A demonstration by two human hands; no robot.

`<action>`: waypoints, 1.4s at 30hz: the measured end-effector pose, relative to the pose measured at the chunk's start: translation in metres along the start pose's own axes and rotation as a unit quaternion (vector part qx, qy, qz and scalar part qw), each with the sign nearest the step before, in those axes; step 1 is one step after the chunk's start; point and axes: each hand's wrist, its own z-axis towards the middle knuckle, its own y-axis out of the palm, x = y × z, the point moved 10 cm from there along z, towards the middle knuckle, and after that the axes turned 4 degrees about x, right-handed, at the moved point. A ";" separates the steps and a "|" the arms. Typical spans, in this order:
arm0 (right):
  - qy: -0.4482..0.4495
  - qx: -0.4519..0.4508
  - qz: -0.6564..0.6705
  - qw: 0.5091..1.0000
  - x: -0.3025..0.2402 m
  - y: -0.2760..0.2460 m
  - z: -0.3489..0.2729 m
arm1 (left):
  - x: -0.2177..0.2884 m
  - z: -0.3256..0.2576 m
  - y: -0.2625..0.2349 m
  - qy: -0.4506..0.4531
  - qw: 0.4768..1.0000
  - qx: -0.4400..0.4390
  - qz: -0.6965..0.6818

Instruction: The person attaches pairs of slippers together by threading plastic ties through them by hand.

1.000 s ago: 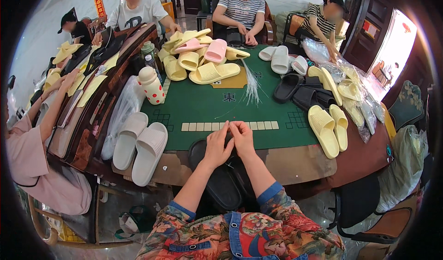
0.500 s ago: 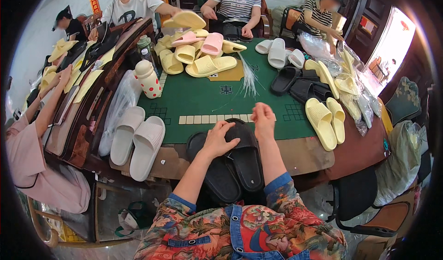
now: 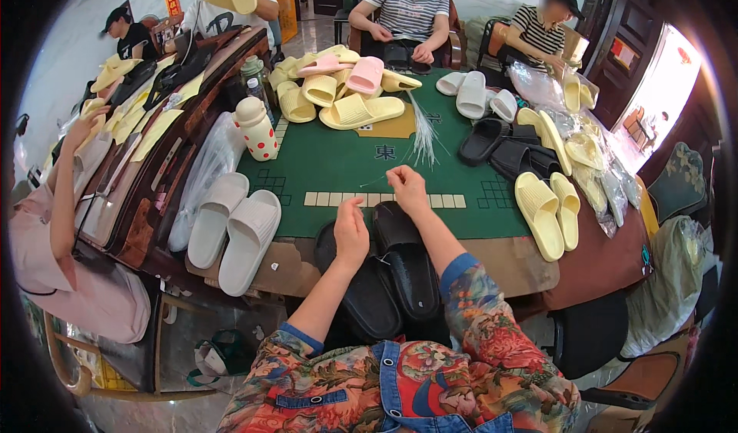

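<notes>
Fingers of the right hand (image 3: 406,187) pinch a thin white strand (image 3: 374,179) at twelve o'clock – drawn clear of the black slippers (image 3: 388,271) – while the left hand (image 3: 351,233), loosely curled, steadies them.

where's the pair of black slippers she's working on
In the head view, the black slippers lie at the table's near edge, under the left hand and right hand.

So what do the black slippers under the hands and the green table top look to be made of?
The pair of black slippers looks like moulded foam or soft rubber: matte, one-piece, with a ribbed strap. The green table top looks like felt or baize cloth: flat, dull, printed with pale lines. The right hand pinches a thin pale strand, probably plastic; the left hand rests on the slippers.
</notes>
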 end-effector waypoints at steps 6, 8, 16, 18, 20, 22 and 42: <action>0.031 -0.048 -0.007 0.998 0.009 0.017 -0.010 | 0.079 0.011 -0.021 0.213 0.950 0.016 0.228; 0.057 0.015 0.067 0.996 0.033 0.007 -0.003 | 0.068 -0.015 0.026 0.139 0.948 -0.263 0.114; 0.035 0.392 0.228 0.891 0.071 -0.159 0.026 | 0.053 -0.055 0.053 0.152 0.883 -0.337 0.287; 0.067 0.458 0.309 0.831 0.059 -0.220 0.017 | 0.052 -0.057 0.045 0.140 0.887 -0.335 0.284; -0.011 0.504 0.310 0.806 0.007 -0.288 -0.007 | 0.053 -0.064 0.045 0.151 0.885 -0.331 0.290; -0.085 0.561 0.305 0.765 -0.029 -0.359 -0.044 | 0.055 -0.069 0.048 0.152 0.888 -0.330 0.280; 0.064 -0.008 -0.054 0.996 -0.004 -0.087 -0.141 | -0.018 -0.087 0.014 -0.192 0.940 -0.276 0.059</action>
